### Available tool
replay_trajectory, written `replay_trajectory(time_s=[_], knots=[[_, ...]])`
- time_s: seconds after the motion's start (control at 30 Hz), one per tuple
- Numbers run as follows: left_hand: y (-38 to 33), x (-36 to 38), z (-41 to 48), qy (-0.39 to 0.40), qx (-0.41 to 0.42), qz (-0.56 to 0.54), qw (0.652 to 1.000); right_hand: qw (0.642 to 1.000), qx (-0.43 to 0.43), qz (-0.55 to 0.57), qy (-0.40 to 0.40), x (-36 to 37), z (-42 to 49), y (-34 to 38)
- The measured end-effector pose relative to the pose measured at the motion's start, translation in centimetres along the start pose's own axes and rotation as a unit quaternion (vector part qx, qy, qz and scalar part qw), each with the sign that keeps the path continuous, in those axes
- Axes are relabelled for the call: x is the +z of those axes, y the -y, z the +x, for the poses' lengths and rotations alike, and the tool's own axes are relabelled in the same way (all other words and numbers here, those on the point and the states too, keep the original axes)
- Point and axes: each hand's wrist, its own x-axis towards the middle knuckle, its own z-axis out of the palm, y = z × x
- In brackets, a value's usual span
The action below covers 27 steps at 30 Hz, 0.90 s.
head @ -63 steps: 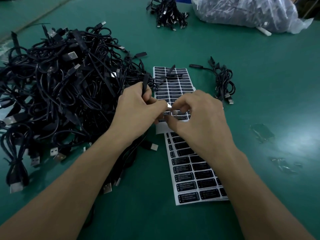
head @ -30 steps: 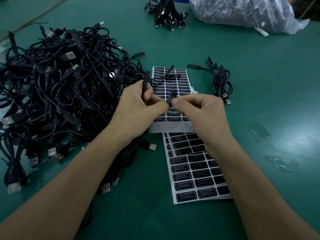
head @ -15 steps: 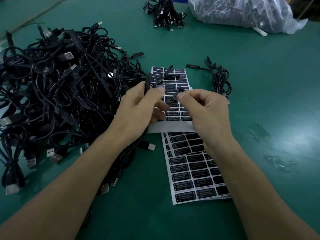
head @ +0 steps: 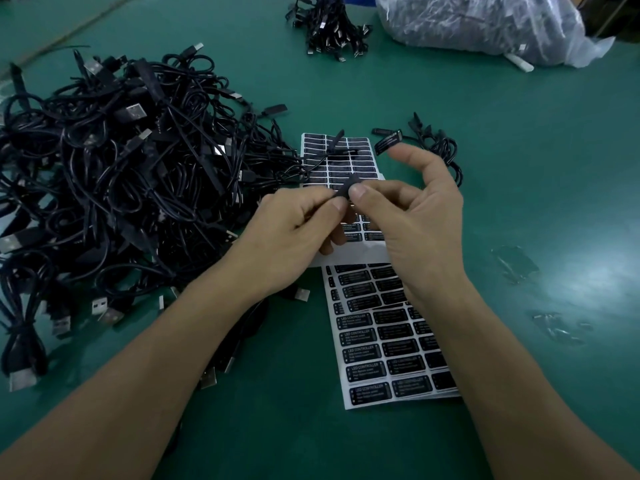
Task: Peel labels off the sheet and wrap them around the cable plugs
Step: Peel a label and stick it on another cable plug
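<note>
My left hand [head: 291,233] pinches a thin black cable plug [head: 347,186] between thumb and forefinger, above the label sheets. My right hand [head: 419,220] meets it, with thumb and curled middle finger on the plug's tip. The right forefinger is raised, and a peeled black label [head: 388,144] sticks to its tip. Two white sheets of black labels lie on the green table: the upper sheet [head: 334,168] partly under my hands, the lower sheet [head: 384,344] under my right forearm. The plug's cable runs back under my left hand.
A big tangled pile of black USB cables [head: 121,188] fills the left side. A small cable bundle [head: 441,148] lies right of the upper sheet. At the far edge are another bundle [head: 329,27] and a clear plastic bag [head: 485,22]. Film scraps [head: 516,265] lie at right.
My right hand has lifted the peeled label off the sheet; it now hangs from the raised forefinger. The left hand has brought the plug to the right thumb.
</note>
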Motion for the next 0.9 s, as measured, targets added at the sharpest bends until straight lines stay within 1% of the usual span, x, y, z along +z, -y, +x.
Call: replay_trajectory(time_s=[0.13,0.23,0.33,0.4,0.47,0.63,0.8,0.9], knots=[[0.02,-0.13,-0.01,-0.041,-0.022,-0.008,0.999,1.000,0.000,0.000,-0.014,-0.05,0.10,-0.18],[0.01,-0.25,0.04,-0.050,-0.028,-0.003,0.998,0.999,0.001,-0.012,-0.029,0.00,0.04,-0.18],[0.02,-0.35,0.12,-0.062,-0.037,-0.006,0.997,0.998,-0.005,-0.026,-0.065,0.04,0.06,0.00],[0.03,-0.37,0.15,-0.069,-0.046,-0.012,0.997,0.997,-0.004,-0.002,-0.077,0.01,0.09,0.24],[0.07,-0.36,0.18,-0.066,-0.051,-0.014,0.996,0.997,0.017,0.019,-0.066,0.07,-0.02,0.37],[-0.01,-0.37,0.16,-0.048,-0.045,-0.022,0.998,0.998,0.060,0.024,-0.019,0.58,-0.29,0.23],[-0.17,-0.47,0.14,-0.026,-0.038,-0.032,0.998,0.997,0.064,0.033,-0.006,0.58,-0.15,0.02],[-0.27,-0.49,0.03,0.004,-0.033,-0.047,0.998,0.998,0.060,0.023,-0.009,0.43,-0.06,-0.03]])
